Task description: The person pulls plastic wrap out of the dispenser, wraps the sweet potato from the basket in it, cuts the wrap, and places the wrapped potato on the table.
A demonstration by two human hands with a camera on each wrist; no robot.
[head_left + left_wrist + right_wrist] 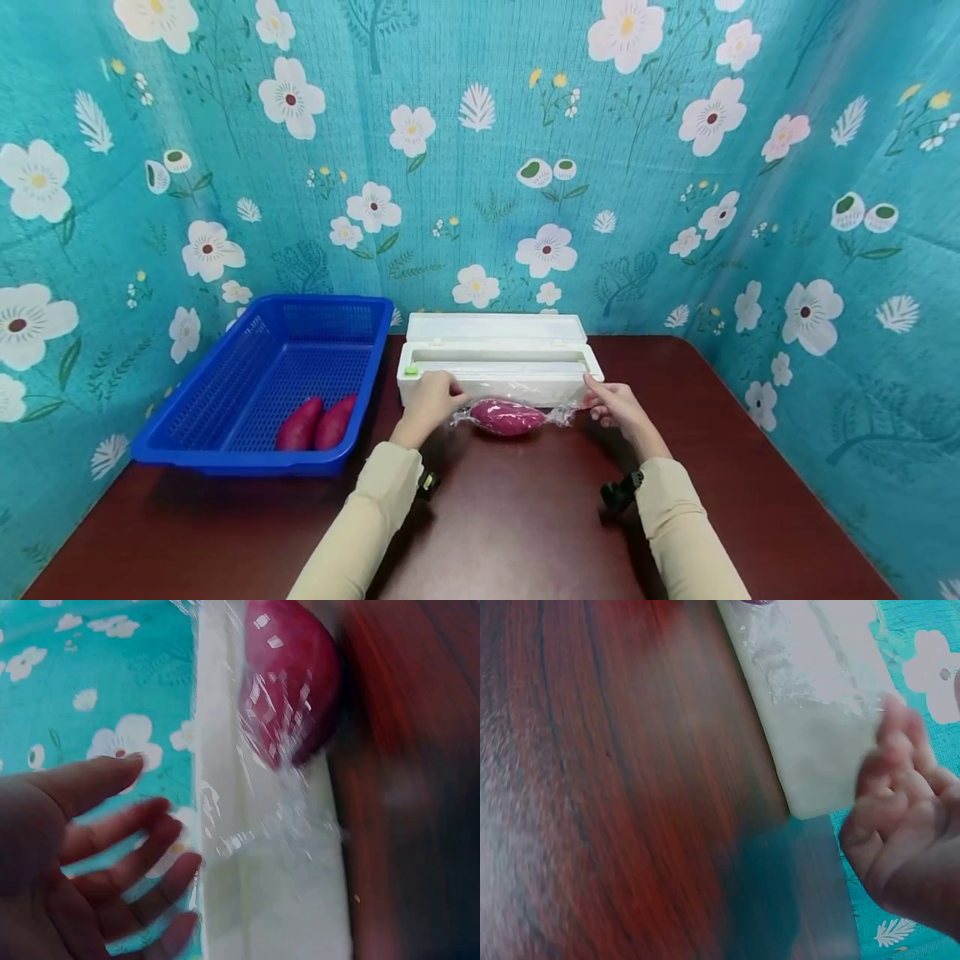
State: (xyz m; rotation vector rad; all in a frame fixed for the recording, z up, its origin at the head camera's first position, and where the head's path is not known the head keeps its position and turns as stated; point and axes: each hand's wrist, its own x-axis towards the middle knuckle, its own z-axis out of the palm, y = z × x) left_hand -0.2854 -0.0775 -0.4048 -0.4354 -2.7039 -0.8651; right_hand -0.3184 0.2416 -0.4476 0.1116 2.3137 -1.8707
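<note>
A red-skinned sweet potato [507, 417] in clear plastic wrap lies against the front of a white cling film box [501, 388], the wrap bunched at both its ends. My left hand [435, 406] is at the left bunched end in the head view. In the left wrist view its thumb stands apart from its spread, bent fingers [161, 889], with nothing between them. My right hand [617, 408] is by the box's right front corner, near the other bunched end [561, 415]. Its fingers [889, 776] are loosely curled beside the box, blurred, with the thumb mostly out of the right wrist view.
A blue plastic basket [225, 457] stands on the left with two more sweet potatoes [300, 425] in it. The box's lid [497, 327] is raised at the back, and a green slider [411, 371] sits at its left end. Flowered teal cloth surrounds the dark red table [517, 517].
</note>
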